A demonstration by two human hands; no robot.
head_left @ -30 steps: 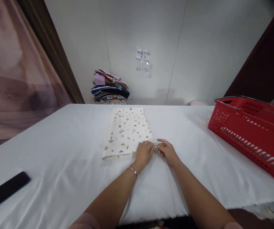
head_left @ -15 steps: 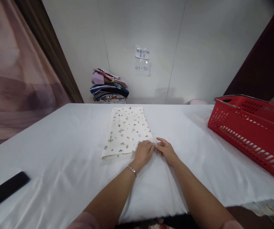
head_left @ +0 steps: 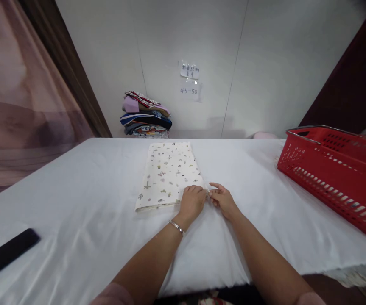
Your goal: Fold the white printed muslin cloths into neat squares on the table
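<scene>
A folded cream cloth (head_left: 168, 174) with small printed plants lies flat in the middle of the white-covered table (head_left: 74, 203). My left hand (head_left: 193, 202) rests on its near right corner with the fingers curled down onto the fabric. Right beside it, my right hand (head_left: 222, 200) pinches the same corner between thumb and fingers. The two hands touch at the fingertips. A thin bracelet circles my left wrist.
A red plastic basket (head_left: 335, 173) stands at the table's right side. A flat black object (head_left: 6, 254) lies at the near left edge. A stack of folded clothes (head_left: 146, 114) sits behind the table against the white wall, below two paper notes (head_left: 189, 80).
Almost nothing differs. Both hands stay at the cloth's near right corner, with only a slight shift of the fingers and of the view.
</scene>
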